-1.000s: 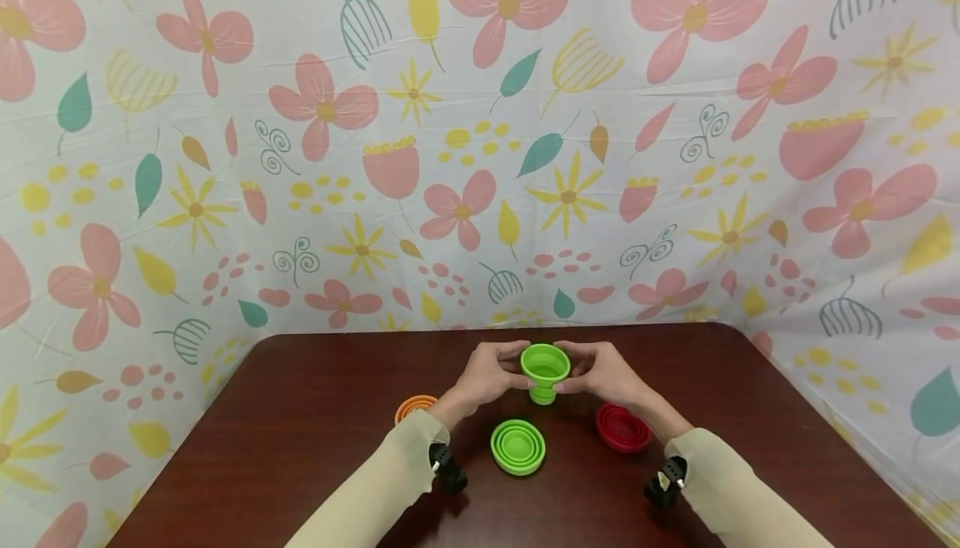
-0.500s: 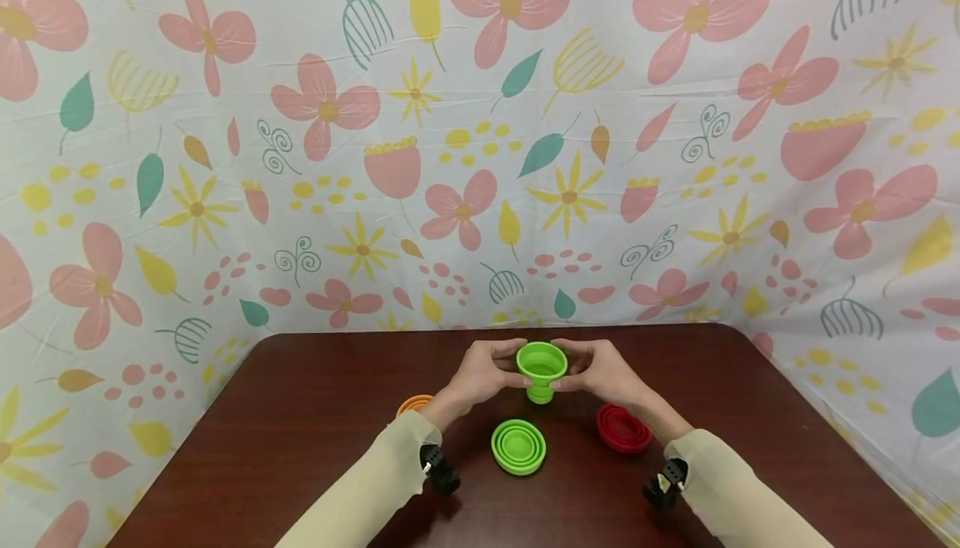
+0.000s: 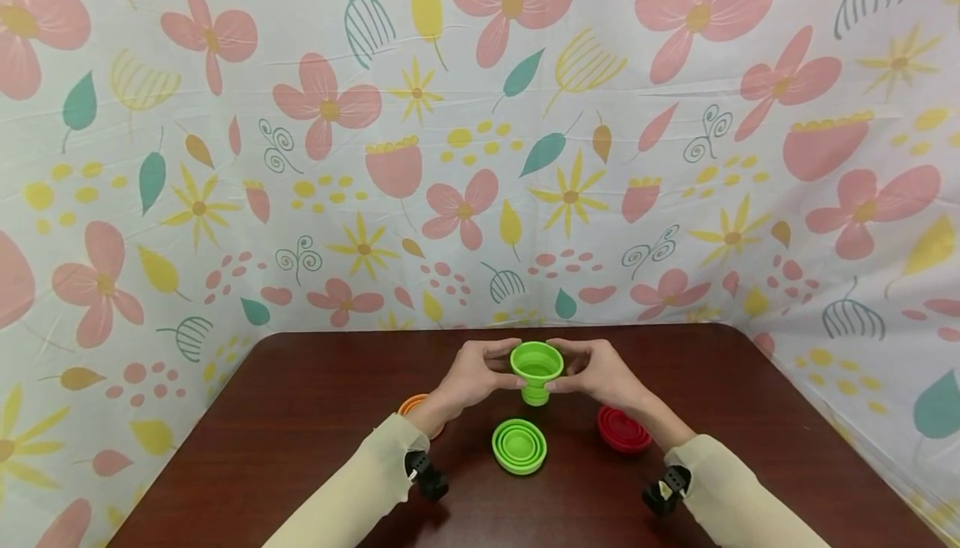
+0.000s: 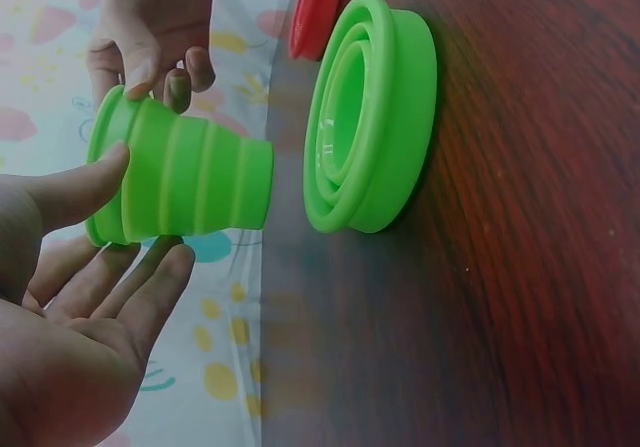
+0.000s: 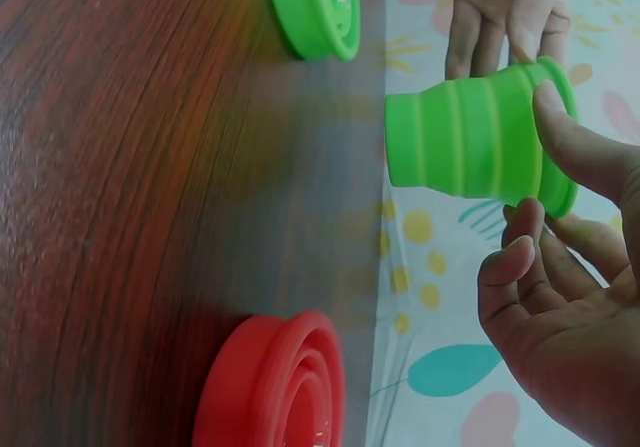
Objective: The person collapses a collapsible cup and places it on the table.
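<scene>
An extended green collapsible cup point(image 3: 536, 373) stands upright between both hands, its ringed wall narrowing toward the base. My left hand point(image 3: 476, 373) pinches its rim from the left, thumb in front and fingers behind. On the opposite side my right hand point(image 3: 602, 373) pinches the rim the same way. In the left wrist view the cup point(image 4: 190, 172) shows stepped bands. Nearer the person, a flattened green collapsible cup point(image 3: 519, 446) lies on the table. A flattened red collapsible cup point(image 3: 622, 430) lies beside the right forearm. An orange collapsible cup point(image 3: 412, 403) is partly hidden by the left forearm.
The dark wooden table point(image 3: 315, 415) carries all the cups. A flower-print cloth point(image 3: 465, 140) hangs behind it and along the sides. A black wrist camera point(image 3: 429, 478) sits at the left sleeve and another wrist camera point(image 3: 664, 491) at the right.
Both hands have shifted the extended green cup slightly to the left, still gripping its rim. The left forearm has moved left as well. The flattened cups stay in place.
</scene>
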Available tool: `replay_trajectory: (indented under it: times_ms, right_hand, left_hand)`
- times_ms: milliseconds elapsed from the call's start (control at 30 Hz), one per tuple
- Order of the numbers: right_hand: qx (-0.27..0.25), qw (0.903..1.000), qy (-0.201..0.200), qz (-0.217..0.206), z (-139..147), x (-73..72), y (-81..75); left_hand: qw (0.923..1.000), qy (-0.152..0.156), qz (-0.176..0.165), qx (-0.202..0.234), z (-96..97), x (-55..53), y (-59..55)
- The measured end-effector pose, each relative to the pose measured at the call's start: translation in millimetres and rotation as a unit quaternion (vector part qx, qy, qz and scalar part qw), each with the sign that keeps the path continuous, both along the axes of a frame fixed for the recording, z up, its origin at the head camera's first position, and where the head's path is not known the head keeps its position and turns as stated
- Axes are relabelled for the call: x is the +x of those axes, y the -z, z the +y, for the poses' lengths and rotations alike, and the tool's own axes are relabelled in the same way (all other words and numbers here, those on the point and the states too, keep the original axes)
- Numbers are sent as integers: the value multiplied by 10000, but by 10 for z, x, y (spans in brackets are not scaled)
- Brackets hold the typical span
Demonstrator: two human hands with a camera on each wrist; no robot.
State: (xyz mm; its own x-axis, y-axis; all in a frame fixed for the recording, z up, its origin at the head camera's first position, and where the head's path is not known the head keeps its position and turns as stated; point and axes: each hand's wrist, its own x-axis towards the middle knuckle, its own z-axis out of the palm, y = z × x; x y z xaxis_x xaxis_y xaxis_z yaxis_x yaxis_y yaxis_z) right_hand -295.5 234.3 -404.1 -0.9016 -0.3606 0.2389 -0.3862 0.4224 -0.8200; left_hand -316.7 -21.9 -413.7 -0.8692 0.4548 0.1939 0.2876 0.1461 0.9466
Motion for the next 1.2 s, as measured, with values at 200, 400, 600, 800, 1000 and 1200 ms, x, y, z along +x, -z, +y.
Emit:
replay_trajectory:
  times_ms: [200, 400, 600, 800, 1000, 1200]
  right_hand:
    - [22, 10000, -8, 74, -49, 67, -46]
    - [13, 9998, -35, 180, -91, 123, -77]
    - [-58, 9998, -34, 177, -134, 193, -123]
    - [-122, 9997, 40, 185, -181, 271, -162]
    - [-149, 9996, 67, 231, -225, 352, -194]
    - [-190, 9993, 40, 308, -267, 413, -231]
  left_hand:
    - [9999, 80, 107, 41, -64, 32, -8]
    - [9997, 61, 241, -22, -122, 103, -37]
    - [9996, 69, 269, 37, -176, 194, -93]
    - [9989, 204, 405, 108, -237, 257, -120]
    - [9986, 312, 374, 189, -300, 348, -148]
    - [9976, 456, 326, 399, -360, 452, -182]
